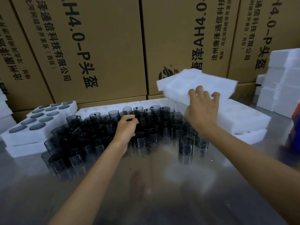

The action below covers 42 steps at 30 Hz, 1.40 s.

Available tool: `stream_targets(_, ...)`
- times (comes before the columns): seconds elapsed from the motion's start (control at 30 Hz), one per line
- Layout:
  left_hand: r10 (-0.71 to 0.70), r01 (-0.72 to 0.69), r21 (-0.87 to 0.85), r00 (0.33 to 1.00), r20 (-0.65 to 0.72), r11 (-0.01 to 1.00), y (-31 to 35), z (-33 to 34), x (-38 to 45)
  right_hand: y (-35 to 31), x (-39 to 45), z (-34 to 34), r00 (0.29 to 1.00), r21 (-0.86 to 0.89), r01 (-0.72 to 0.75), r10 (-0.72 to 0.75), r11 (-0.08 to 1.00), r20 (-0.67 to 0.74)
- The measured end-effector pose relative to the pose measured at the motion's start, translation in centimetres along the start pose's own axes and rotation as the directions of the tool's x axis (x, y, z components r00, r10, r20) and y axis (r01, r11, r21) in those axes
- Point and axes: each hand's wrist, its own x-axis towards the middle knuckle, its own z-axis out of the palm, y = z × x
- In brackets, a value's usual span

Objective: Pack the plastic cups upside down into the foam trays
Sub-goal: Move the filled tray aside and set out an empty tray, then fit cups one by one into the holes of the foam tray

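From the head cam: right hand (202, 109) has its fingers (199, 90) curled over the near edge of a white foam tray (194, 83), holding it tilted in the air. Left hand (125, 127) sits in the pile of smoky plastic cups (146, 125) on the steel counter (146, 184), fingers pinched around one. Way left of those fingers is a filled foam tray (39, 124), cups upside down in it. Cardboard boxes (97, 46) stand behind everything.

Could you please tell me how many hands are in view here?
2. The left hand is curled among the plastic cups mid-table; the right hand grips a foam tray raised on the right. A blurred shape at the right edge could hide another.
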Motion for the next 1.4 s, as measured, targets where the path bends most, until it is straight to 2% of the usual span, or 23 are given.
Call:
stream_targets(0.13, 0.003, -0.006, -0.081, 0.999, -0.033, 0.997, -0.7, -1.9, -0.7, -3.4, -4.8, -2.4, 0.993, 0.156, 0.106, -0.097, 0.982, -0.062)
stream_targets(0.2, -0.036, 0.037, -0.145, 0.999, 0.006, 0.989, -1.0, -2.8, -1.3, -4.6, -7.3, -3.4, 0.99, 0.246, 0.14, -0.131, 0.959, -0.054)
stream_targets(0.3, -0.099, 0.126, -0.27, 0.989, 0.109, 0.955, -1.5, -4.1, -1.8, -6.2, -10.4, -4.1, 0.964, 0.367, 0.252, -0.264, 0.896, -0.016)
stream_targets(0.4, -0.134, 0.173, -0.347, 0.982, 0.134, 0.922, -2.0, -5.6, -2.4, -6.8, -12.3, -3.9, 0.929, 0.447, 0.326, -0.369, 0.833, 0.009)
stream_targets(0.47, -0.11, 0.148, -0.285, 0.983, 0.145, 0.947, -2.7, -6.6, -2.8, -6.7, -13.0, -3.5, 0.915, 0.518, 0.327, -0.401, 0.791, 0.035)
stream_targets(0.63, -0.126, 0.122, 0.036, 0.975, 0.184, 0.992, -5.4, -8.5, -4.2, -6.1, -14.8, -2.9, 0.877, 0.635, 0.274, -0.459, 0.722, 0.144)
stream_targets(0.73, -0.188, 0.162, 0.184, 0.973, 0.134, 0.969, -7.0, -9.1, -5.6, -5.6, -16.2, -2.9, 0.871, 0.687, 0.266, -0.475, 0.676, 0.13)
stream_targets(0.87, -0.214, 0.171, 0.307, 0.97, 0.113, 0.936, -8.3, -9.3, -6.3, -5.1, -16.3, -2.7, 0.918, 0.718, 0.236, -0.393, 0.655, 0.056)
stream_targets(0.97, -0.22, 0.166, 0.345, 0.967, 0.125, 0.924, -7.7, -9.5, -5.7, -4.8, -14.5, -1.3, 0.956, 0.725, 0.111, -0.272, 0.679, 0.108)
stream_targets(1.03, -0.18, 0.137, 0.326, 0.978, 0.105, 0.935, -7.3, -9.3, -5.1, -4.7, -13.1, 0.1, 0.962, 0.767, -0.074, -0.158, 0.638, 0.225)
stream_targets(1.07, -0.148, 0.116, 0.304, 0.985, 0.085, 0.946, -7.2, -9.1, -4.9, -4.6, -12.6, 0.7, 0.943, 0.773, -0.183, -0.115, 0.607, 0.313)
stream_targets(1.13, -0.105, 0.086, 0.26, 0.993, 0.059, 0.962, -7.3, -8.3, -4.6, -4.7, -12.1, 1.9, 0.851, 0.736, -0.397, -0.081, 0.549, 0.519)
stream_targets(1.2, -0.079, 0.068, 0.227, 0.996, 0.038, 0.971, -7.9, -7.5, -4.6, -4.9, -12.6, 2.9, 0.76, 0.69, -0.521, -0.095, 0.502, 0.643)
stream_targets(1.3, -0.03, 0.038, 0.175, 0.999, -0.045, 0.984, -9.0, -6.9, -4.7, -4.8, -13.4, 3.9, 0.775, 0.707, -0.557, -0.034, 0.436, 0.631)
stream_targets(1.4, -0.018, 0.029, 0.132, 0.996, -0.083, 0.991, -9.8, -6.9, -4.6, -4.0, -13.0, 4.0, 0.802, 0.75, -0.58, 0.066, 0.318, 0.593)
